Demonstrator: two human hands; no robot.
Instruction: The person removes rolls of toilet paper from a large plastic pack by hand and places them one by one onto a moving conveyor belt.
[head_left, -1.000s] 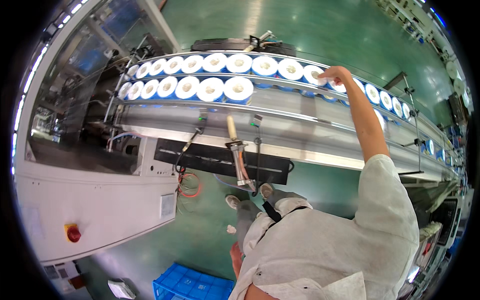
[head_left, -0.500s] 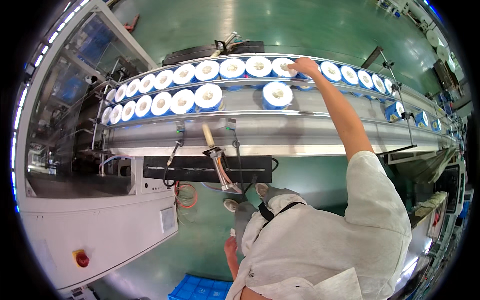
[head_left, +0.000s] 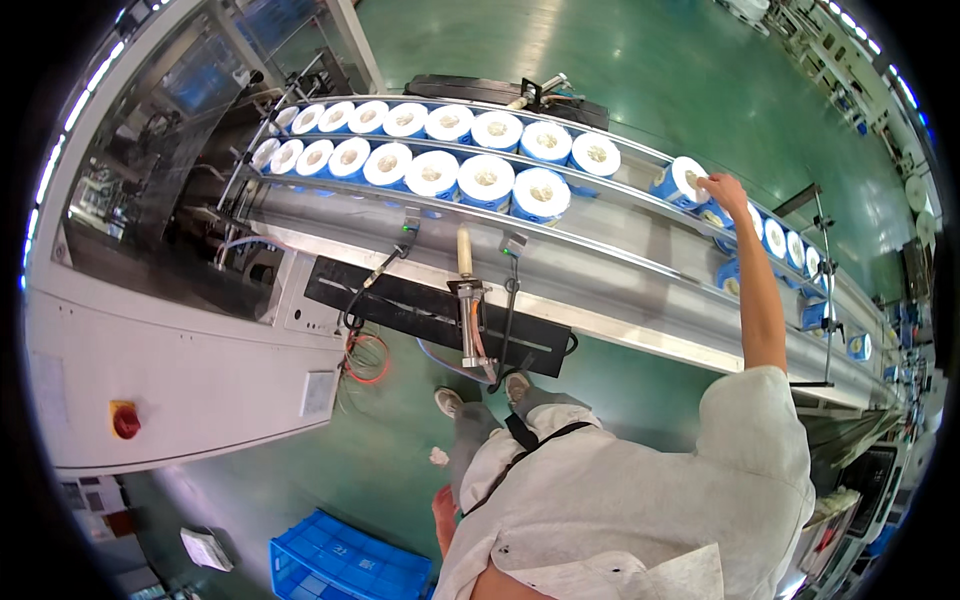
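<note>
On the conveyor's back lane, my right hand (head_left: 726, 190) is closed on a white paper roll (head_left: 686, 178) with a blue wrapper, its fingers at the right side of the white end face. That roll leans a little and stands apart from the row to its left. More wrapped rolls (head_left: 773, 238) sit just right of the hand. Low beside my leg hangs my left hand (head_left: 443, 503), small and partly hidden by my shirt, so its finger shape is unclear. A crumpled white scrap (head_left: 438, 456) shows just beyond it, apart from the fingers.
Two lanes of rolls (head_left: 432, 174) run between metal rails (head_left: 640, 262) toward a glass-sided machine (head_left: 160, 200) at left. An air cylinder (head_left: 467, 310) and cabled sensors (head_left: 512, 243) stick out at the near edge. A blue crate (head_left: 350, 555) stands on the floor behind me.
My view has turned. My right hand has moved right along the back lane, away from the left row. The near-lane rolls now stand together without their gap. The white scrap is farther from my left hand.
</note>
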